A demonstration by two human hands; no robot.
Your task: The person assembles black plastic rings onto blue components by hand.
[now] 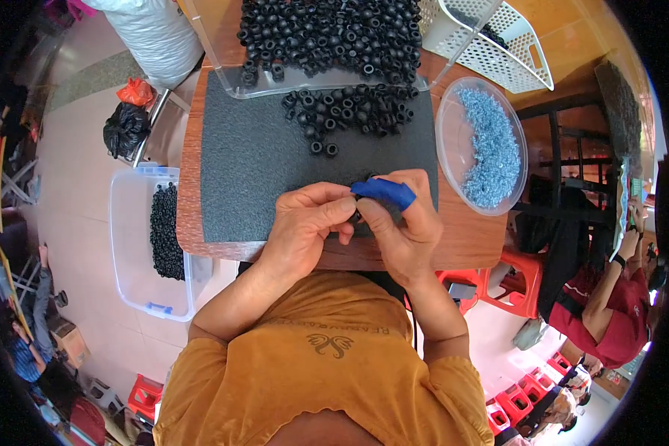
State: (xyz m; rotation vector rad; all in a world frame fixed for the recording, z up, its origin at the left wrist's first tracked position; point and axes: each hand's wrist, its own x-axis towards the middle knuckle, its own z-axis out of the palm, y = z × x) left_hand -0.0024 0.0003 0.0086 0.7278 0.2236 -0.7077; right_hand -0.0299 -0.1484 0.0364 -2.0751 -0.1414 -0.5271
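Note:
My left hand (302, 225) and my right hand (405, 230) meet over the near part of a dark grey mat (238, 171). Thumbs and fingers of both are closed in a pinch around a small black part (358, 214), mostly hidden by the fingertips. Blue tape (385, 192) wraps my right index finger. Beyond my hands, a loose pile of small black ring-like plastic parts (342, 108) lies on the mat. Behind it a clear bin (234, 88) holds many more of them.
To the right stands a round clear tub (444, 141) of small light-blue pieces, with a white perforated basket (539, 63) behind it. On the floor at left, a clear box (126, 253) holds black parts. Red stools (524, 286) and a person in a dark red shirt (609, 320) are at right.

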